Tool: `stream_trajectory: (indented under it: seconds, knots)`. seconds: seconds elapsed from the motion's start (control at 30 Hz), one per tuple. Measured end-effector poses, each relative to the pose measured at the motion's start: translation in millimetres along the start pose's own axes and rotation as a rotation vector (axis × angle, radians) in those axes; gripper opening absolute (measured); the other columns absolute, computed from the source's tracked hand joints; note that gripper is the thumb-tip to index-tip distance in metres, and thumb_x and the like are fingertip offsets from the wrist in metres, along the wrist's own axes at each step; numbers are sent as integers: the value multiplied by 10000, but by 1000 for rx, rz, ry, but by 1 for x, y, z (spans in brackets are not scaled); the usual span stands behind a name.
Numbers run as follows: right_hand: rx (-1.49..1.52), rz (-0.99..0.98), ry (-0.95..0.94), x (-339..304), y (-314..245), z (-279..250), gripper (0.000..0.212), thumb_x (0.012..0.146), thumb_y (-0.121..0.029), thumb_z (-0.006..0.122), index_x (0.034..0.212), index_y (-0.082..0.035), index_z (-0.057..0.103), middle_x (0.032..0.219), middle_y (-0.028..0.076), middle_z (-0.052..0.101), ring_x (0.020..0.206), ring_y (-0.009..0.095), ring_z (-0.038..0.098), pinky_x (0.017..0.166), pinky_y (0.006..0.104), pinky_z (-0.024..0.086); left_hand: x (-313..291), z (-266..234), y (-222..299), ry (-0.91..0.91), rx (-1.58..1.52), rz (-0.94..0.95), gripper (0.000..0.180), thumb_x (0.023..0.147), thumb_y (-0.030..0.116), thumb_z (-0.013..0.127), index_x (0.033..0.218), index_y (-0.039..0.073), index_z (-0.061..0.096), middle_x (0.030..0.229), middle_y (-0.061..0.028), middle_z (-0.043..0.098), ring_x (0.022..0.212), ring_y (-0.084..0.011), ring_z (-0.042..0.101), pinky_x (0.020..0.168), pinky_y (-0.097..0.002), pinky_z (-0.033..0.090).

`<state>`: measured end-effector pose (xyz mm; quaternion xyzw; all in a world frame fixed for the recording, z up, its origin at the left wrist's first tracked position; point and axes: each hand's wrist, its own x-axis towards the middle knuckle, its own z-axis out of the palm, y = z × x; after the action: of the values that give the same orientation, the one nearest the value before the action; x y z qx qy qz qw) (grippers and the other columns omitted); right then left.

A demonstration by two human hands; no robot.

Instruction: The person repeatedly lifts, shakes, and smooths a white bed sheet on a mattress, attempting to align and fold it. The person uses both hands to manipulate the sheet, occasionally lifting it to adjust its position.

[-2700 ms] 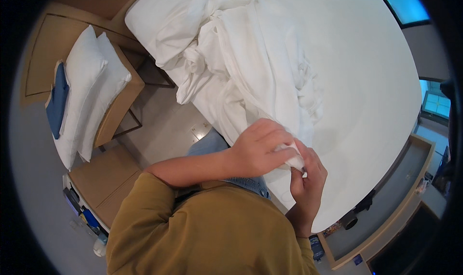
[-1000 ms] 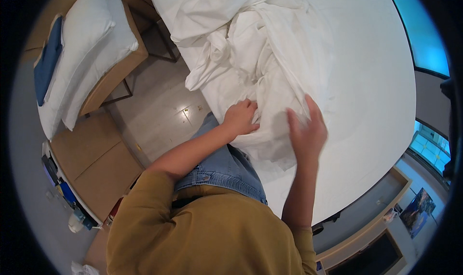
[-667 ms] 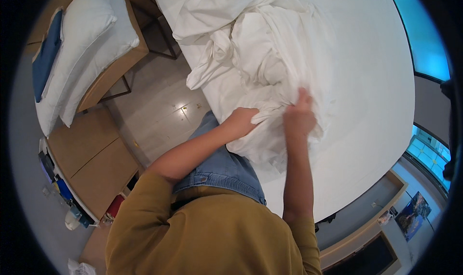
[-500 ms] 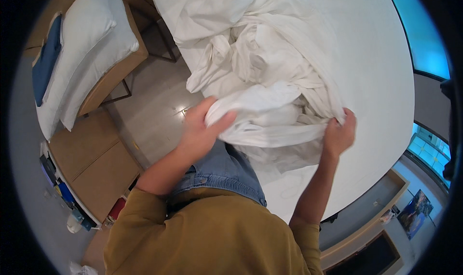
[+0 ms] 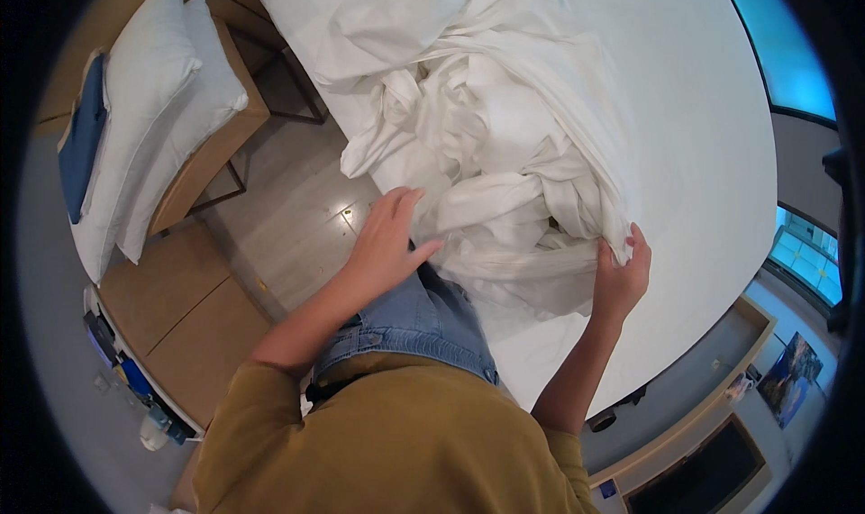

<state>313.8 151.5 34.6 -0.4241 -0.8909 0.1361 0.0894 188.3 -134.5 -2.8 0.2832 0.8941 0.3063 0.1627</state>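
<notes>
A heap of crumpled white bed linen (image 5: 505,127), perhaps a duvet cover, lies on the white bed (image 5: 694,208) in front of me. My right hand (image 5: 623,266) pinches a gathered edge of it between thumb and fingers at the heap's right side. Just left of the bundle is my left hand (image 5: 389,239), fingers and thumb apart with nothing in them. Part of the linen droops in a loose fold near my waist, between both hands.
To the left, two white pillows (image 5: 149,90) and a blue cushion (image 5: 87,145) rest on a brown bench (image 5: 203,140). Brown low furniture (image 5: 176,298) stands beside the tiled floor (image 5: 302,217). At the lower right is a wooden shelf unit (image 5: 662,446).
My left hand has let go of the linen, and its fingers have spread. The fold it held has sunk. My right hand has shifted slightly down and left, still gripping.
</notes>
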Motion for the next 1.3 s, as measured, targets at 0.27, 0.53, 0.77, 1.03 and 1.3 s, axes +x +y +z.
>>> stream_trajectory:
  seconds: [0.27,0.53,0.77,1.03,1.3]
  knots:
    - [188,-431,18,-7,-41,6,534,712,-94,746,1212,-116,561,1198,95,595,966,271,631,757,363,528,74,88,21,10,-33,128,491,792,359,691,1130,35,545,1003,-155,611,943,-330,577,824,-426,451]
    - [-118,-321,-223,7,-69,61,562,747,-196,703,1271,-269,513,1114,43,592,773,262,647,606,380,516,58,75,39,-166,-462,-62,263,909,274,577,926,12,570,649,-117,557,630,-197,559,591,-343,433]
    - [-55,-331,41,19,-39,61,251,769,-116,634,1012,-180,618,893,25,653,734,239,645,612,366,505,-2,-41,62,-173,-996,-187,181,914,160,552,895,-16,589,721,-41,555,680,-123,519,592,-286,413]
    - [118,-179,110,26,-4,49,230,767,-36,609,964,-151,631,911,22,671,768,225,646,612,329,498,-41,-93,31,-342,-789,-180,184,864,154,591,783,-11,608,721,-127,603,660,-231,603,617,-311,456]
    - [132,-314,43,-2,-19,38,371,745,-69,666,1094,-191,635,1049,55,637,784,233,646,625,348,511,5,0,7,32,1,48,360,841,315,638,1048,25,584,1032,-137,594,974,-318,556,850,-407,431]
